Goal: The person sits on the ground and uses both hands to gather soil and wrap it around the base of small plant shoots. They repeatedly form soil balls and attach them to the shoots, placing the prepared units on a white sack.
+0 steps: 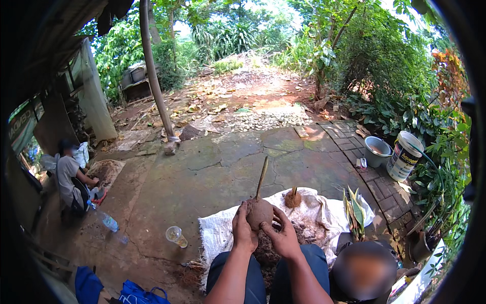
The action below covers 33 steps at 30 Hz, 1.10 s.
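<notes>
Between my two hands is a smooth, round brown soil ball [261, 214] with a bare upright plant stem [262, 176] rising from its top. My left hand [242, 230] cups its left side. On the right side, the fingers and thumb of my right hand [281, 233] press against it. Below my hands, loose dark soil [267, 249] is heaped on a white woven sack [215, 230] spread on the ground. Farther back on the sack sits a smaller fibrous brown ball [292, 199] with a short stub on top. The underside of the held ball is partly hidden by my fingers.
A snake plant [355, 212] stands to the right, by a dark round object [364, 245] that is blurred. Leftward are a plastic cup [176, 236], a plastic bottle [109, 222] and a seated person [70, 178]. Two buckets [376, 152] [404, 155] stand on the brick edging.
</notes>
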Each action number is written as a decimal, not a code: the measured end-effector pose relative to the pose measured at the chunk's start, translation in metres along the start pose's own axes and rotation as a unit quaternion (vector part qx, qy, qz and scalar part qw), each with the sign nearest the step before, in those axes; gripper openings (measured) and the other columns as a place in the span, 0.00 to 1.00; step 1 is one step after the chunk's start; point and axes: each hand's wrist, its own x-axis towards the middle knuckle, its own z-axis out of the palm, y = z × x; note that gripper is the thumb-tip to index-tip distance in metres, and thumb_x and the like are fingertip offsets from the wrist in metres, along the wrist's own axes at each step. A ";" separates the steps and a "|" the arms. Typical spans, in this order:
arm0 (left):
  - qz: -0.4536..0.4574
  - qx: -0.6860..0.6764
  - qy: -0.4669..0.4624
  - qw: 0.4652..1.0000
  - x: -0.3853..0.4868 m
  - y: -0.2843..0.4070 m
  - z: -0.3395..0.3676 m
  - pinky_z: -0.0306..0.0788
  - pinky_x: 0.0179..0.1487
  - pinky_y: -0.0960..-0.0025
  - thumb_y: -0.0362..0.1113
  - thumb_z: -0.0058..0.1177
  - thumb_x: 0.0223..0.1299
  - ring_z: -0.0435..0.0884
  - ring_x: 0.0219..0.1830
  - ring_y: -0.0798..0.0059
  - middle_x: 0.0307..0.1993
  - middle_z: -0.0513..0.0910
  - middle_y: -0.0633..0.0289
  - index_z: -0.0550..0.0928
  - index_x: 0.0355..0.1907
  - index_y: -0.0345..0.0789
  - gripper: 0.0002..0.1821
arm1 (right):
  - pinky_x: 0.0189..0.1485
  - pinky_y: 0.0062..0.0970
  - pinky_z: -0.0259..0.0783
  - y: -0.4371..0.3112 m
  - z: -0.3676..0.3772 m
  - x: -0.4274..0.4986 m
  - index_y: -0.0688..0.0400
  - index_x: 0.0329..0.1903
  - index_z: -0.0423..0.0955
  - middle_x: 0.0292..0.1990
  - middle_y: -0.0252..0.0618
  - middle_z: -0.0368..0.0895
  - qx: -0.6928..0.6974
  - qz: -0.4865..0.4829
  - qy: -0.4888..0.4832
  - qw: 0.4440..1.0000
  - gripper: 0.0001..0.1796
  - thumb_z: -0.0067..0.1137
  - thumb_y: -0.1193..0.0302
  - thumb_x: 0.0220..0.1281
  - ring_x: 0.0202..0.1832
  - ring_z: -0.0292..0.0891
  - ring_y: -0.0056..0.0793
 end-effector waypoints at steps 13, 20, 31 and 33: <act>0.087 0.026 0.003 0.996 -0.007 0.010 -0.001 0.75 0.58 0.68 0.39 0.59 0.71 0.81 0.53 0.74 0.51 0.83 0.60 0.80 0.55 0.32 0.17 | 0.68 0.35 0.68 0.002 0.006 -0.002 0.65 0.75 0.61 0.67 0.49 0.73 -0.066 -0.059 -0.027 0.996 0.38 0.66 0.70 0.67 0.68 0.70 0.34; 0.187 0.169 0.023 0.967 -0.006 0.006 0.000 0.75 0.58 0.67 0.35 0.67 0.63 0.81 0.53 0.72 0.51 0.84 0.57 0.80 0.55 0.31 0.20 | 0.68 0.33 0.66 0.003 -0.001 0.002 0.63 0.75 0.61 0.67 0.41 0.73 0.152 0.038 -0.093 0.983 0.37 0.65 0.68 0.67 0.67 0.70 0.32; 0.402 0.496 -0.038 0.769 -0.031 0.013 0.025 0.76 0.59 0.59 0.37 0.75 0.50 0.83 0.53 0.50 0.50 0.83 0.49 0.82 0.53 0.31 0.27 | 0.68 0.30 0.64 0.014 -0.009 0.002 0.62 0.58 0.71 0.55 0.39 0.75 0.284 0.081 -0.030 0.955 0.24 0.62 0.73 0.59 0.60 0.71 0.30; 0.380 0.509 -0.047 0.771 -0.032 0.012 0.027 0.76 0.59 0.57 0.37 0.74 0.50 0.82 0.54 0.50 0.51 0.82 0.49 0.82 0.53 0.32 0.27 | 0.64 0.29 0.66 0.014 -0.011 0.002 0.61 0.51 0.72 0.51 0.37 0.76 0.283 0.108 -0.005 0.953 0.17 0.62 0.72 0.60 0.56 0.71 0.28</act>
